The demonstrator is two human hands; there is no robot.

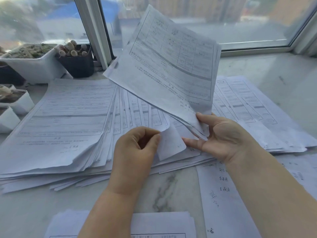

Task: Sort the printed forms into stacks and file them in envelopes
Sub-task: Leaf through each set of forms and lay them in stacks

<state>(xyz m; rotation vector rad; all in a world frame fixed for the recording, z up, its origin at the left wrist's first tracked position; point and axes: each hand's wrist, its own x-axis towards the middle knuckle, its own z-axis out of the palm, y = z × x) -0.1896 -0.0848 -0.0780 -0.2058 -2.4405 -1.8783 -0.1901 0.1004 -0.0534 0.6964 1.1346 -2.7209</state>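
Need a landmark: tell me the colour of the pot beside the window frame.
Black pot, holding pale succulents; the head view shows it.

Two hands (137,148), five plant pots (75,64), one handwritten sheet (223,194), countless printed forms (65,117).

left hand (135,148) bare | right hand (223,138) bare | forearms unsleeved

We see the right hand (221,136) holding a few raised forms (168,66) by their lower corner, thumb on top. The left hand (137,148) pinches the curled corner of one sheet (171,143) from the fanned forms (133,110) lying on the marble sill (164,191). A thicker stack (65,121) lies at the left, near white plant pots (37,66) and a black pot (77,64) by the window.
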